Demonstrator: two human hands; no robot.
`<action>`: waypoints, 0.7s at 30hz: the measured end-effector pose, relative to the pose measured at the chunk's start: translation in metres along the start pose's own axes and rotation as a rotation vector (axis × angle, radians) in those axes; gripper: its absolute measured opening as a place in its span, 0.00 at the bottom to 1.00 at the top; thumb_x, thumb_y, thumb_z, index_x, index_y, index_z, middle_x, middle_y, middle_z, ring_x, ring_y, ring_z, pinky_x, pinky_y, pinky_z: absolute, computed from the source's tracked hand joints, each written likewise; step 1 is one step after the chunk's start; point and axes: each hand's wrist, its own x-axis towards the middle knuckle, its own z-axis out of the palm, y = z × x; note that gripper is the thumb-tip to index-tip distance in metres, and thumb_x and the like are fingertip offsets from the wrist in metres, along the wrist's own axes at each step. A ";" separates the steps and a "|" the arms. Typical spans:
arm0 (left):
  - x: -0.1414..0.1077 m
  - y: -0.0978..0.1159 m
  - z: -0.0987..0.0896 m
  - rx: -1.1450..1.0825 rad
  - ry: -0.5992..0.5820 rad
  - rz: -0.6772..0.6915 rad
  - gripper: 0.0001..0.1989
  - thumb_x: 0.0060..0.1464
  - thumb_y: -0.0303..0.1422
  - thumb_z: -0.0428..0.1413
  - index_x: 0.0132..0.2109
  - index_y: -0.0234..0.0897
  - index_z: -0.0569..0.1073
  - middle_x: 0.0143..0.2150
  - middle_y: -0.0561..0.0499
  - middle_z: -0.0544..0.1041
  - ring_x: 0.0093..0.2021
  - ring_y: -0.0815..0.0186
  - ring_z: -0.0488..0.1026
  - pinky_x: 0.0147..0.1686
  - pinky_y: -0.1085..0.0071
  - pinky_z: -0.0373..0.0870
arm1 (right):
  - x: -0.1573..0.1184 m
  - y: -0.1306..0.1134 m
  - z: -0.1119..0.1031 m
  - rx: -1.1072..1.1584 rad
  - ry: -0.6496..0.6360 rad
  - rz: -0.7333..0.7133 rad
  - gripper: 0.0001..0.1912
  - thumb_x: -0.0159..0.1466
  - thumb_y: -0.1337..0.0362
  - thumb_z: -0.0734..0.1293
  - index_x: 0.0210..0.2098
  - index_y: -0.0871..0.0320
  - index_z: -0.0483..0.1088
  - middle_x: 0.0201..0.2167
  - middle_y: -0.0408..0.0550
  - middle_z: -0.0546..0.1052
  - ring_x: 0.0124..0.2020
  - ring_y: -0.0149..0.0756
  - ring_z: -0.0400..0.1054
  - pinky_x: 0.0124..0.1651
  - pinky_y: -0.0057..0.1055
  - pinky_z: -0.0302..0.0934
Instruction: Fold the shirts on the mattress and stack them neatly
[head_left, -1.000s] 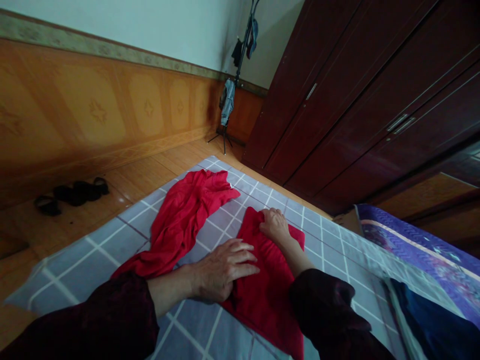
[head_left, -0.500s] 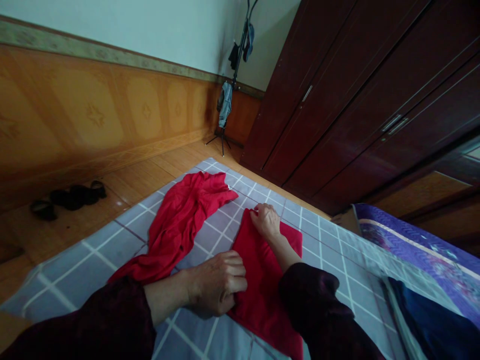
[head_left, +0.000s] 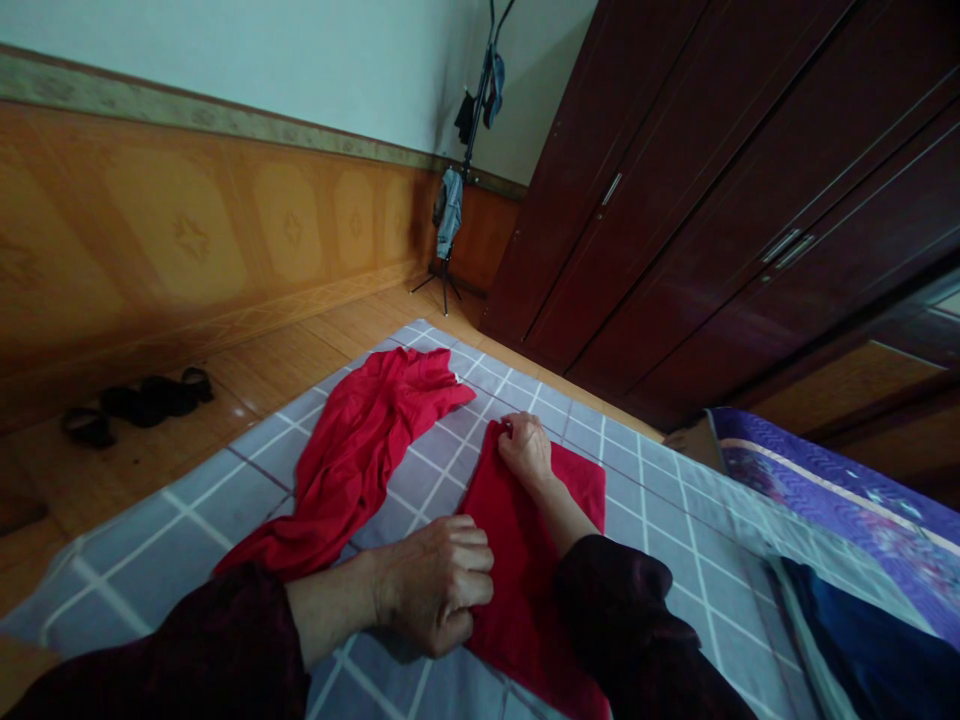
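A red garment, folded into a long flat shape point(head_left: 510, 590), lies on the grey checked bedspread point(head_left: 247, 490). My left hand point(head_left: 439, 580) is closed at its left edge, fingers curled on the cloth. At the far left corner of the same garment, my right hand point(head_left: 526, 450) pinches the fabric. My right forearm crosses over the cloth and hides part of it. Another red garment point(head_left: 360, 440) lies crumpled to the left, one end running behind my left sleeve. A small white tag shows near its far end.
Dark blue folded clothing point(head_left: 862, 640) lies at the right of the bed. Beyond it is a purple patterned quilt point(head_left: 825, 490). A dark wooden wardrobe point(head_left: 675, 200) stands behind. A coat stand point(head_left: 466, 150) is in the corner; black shoes point(head_left: 157, 397) sit on the floor.
My right hand has shifted slightly left along the garment's far edge, its fingers more curled. My left hand has moved only a little, toward me. The crumpled garment stays put.
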 end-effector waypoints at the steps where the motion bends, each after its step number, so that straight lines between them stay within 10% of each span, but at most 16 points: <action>1: 0.000 0.000 0.000 -0.004 0.003 0.000 0.07 0.38 0.27 0.54 0.22 0.39 0.61 0.23 0.51 0.66 0.27 0.65 0.61 0.31 0.65 0.62 | 0.001 0.000 0.000 0.009 0.003 -0.005 0.17 0.58 0.74 0.58 0.43 0.61 0.72 0.39 0.51 0.74 0.45 0.37 0.64 0.48 0.27 0.55; 16: -0.001 0.005 0.011 -0.089 0.316 -0.138 0.14 0.56 0.33 0.50 0.23 0.37 0.68 0.15 0.56 0.66 0.19 0.70 0.64 0.26 0.70 0.60 | -0.004 -0.007 0.002 0.058 0.078 -0.137 0.16 0.63 0.64 0.62 0.50 0.61 0.68 0.44 0.54 0.72 0.47 0.42 0.63 0.51 0.36 0.58; 21: 0.002 0.002 0.008 -0.059 0.341 -0.260 0.07 0.58 0.31 0.52 0.35 0.35 0.74 0.34 0.49 0.76 0.39 0.65 0.72 0.44 0.67 0.66 | -0.036 -0.003 -0.030 0.071 0.119 -0.185 0.21 0.65 0.60 0.60 0.55 0.63 0.65 0.55 0.57 0.66 0.54 0.46 0.59 0.56 0.41 0.57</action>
